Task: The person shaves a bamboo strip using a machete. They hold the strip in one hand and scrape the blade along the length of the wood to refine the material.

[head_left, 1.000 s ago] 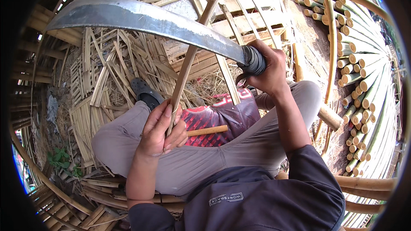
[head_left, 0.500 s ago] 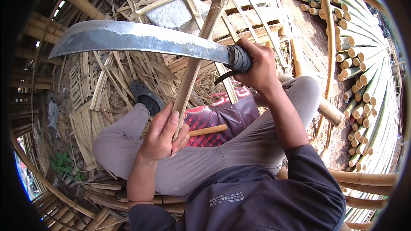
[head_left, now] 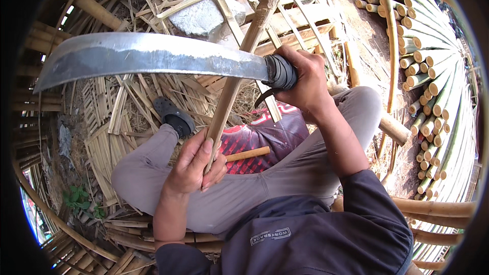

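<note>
My right hand (head_left: pixel 304 79) is closed round the black-wrapped grip of a machete (head_left: pixel 153 56). Its broad curved blade reaches far to the left, tip lowest, and passes in front of a split bamboo pole (head_left: pixel 224 107). Whether the edge touches the bamboo I cannot tell. Low on that pole, my left hand (head_left: pixel 196 163) wraps its near end, thumb along the top. From there the pole slants up and away to the right, past a knobby node. Across my lap, a patterned cloth (head_left: pixel 285 135) lies with a short brown stick (head_left: pixel 248 154) on it.
Split bamboo strips (head_left: pixel 122 107) litter the ground ahead and to the left, around a grey stone (head_left: pixel 204 15). Cut bamboo poles (head_left: pixel 438 97) are stacked on the right behind an upright pole (head_left: pixel 391 46). A small green plant (head_left: pixel 76 197) grows at the lower left.
The machete has shifted a little left and nearer to me, its tip dropping lower. My right hand moved slightly left with it. The left hand keeps its hold on the bamboo.
</note>
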The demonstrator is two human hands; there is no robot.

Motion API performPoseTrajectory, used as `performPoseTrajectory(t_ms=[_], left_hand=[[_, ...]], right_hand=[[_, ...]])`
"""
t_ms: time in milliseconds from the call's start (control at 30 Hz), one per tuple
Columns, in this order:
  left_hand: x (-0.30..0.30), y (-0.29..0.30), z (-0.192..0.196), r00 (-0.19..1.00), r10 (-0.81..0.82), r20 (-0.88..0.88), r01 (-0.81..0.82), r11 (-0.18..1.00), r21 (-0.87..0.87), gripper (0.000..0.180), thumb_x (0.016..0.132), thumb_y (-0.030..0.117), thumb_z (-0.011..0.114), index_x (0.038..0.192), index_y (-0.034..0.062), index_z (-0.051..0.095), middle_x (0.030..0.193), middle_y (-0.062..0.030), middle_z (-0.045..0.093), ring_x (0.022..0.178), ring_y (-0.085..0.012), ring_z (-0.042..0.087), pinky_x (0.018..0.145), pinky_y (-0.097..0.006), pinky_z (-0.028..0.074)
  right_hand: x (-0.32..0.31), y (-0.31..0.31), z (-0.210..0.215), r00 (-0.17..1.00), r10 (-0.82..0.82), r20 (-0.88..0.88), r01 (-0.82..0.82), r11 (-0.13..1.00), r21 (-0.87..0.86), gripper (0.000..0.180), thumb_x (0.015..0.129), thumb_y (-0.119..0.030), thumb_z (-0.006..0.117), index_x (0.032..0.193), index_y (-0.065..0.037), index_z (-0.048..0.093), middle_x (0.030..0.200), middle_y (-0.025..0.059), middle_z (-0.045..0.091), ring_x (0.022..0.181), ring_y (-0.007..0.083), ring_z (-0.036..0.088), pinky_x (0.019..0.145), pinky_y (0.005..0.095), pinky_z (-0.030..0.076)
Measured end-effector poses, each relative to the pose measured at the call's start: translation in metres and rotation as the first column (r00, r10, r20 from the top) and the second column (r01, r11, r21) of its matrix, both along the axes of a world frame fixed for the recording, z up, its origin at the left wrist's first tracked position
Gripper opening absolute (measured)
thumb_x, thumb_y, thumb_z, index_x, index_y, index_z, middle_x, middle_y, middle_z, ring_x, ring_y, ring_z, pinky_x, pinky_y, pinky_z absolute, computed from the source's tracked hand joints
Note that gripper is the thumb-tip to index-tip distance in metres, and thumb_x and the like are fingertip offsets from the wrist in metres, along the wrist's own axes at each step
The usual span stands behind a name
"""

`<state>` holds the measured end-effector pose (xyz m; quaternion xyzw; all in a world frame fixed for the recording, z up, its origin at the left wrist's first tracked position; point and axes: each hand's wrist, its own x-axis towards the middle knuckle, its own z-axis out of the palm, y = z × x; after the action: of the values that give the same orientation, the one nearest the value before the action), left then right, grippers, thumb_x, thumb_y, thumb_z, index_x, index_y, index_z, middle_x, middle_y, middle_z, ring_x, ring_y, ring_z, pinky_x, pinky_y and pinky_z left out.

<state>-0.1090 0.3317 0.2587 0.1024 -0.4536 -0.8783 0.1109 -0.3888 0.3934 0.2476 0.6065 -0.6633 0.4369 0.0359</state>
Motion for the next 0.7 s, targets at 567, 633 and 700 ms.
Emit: performPoseTrajectory(t_ms=[567, 633, 700], left_hand=[[0.003, -0.002, -0.002, 0.999, -0.053, -0.007, 0.054, 0.992, 0.116, 0.027, 0.110, 0.028, 0.029, 0.101, 0.0068, 0.043, 0.048, 0.0032, 0.032, 0.033, -0.0074, 0.030, 0.037, -0.024, 0.029], [0.000, 0.000, -0.004, 0.999, -0.051, 0.016, 0.048, 0.991, 0.125, 0.027, 0.110, 0.028, 0.029, 0.100, 0.0068, 0.043, 0.047, 0.0032, 0.032, 0.032, -0.0075, 0.030, 0.037, -0.024, 0.029], [0.001, 0.000, -0.003, 0.999, -0.044, 0.027, 0.040, 0.991, 0.129, 0.027, 0.110, 0.028, 0.029, 0.099, 0.0072, 0.042, 0.047, 0.0032, 0.032, 0.032, -0.0075, 0.030, 0.037, -0.024, 0.029]], right_hand=[[-0.036, -0.009, -0.016, 0.964, -0.265, 0.022, 0.266, 0.963, -0.035, 0.043, 0.054, -0.012, 0.079, 0.093, -0.011, 0.063, 0.068, 0.0139, 0.065, 0.065, 0.0351, 0.066, 0.061, 0.0445, 0.051], [-0.039, -0.011, -0.017, 0.959, -0.279, -0.042, 0.277, 0.959, -0.052, 0.040, 0.056, -0.012, 0.077, 0.094, -0.011, 0.063, 0.067, 0.0137, 0.065, 0.064, 0.0349, 0.066, 0.060, 0.0440, 0.052], [-0.034, -0.007, -0.017, 0.953, -0.287, -0.094, 0.284, 0.958, -0.041, 0.039, 0.057, -0.011, 0.077, 0.094, -0.011, 0.063, 0.069, 0.0136, 0.066, 0.064, 0.0346, 0.066, 0.060, 0.0439, 0.052]])
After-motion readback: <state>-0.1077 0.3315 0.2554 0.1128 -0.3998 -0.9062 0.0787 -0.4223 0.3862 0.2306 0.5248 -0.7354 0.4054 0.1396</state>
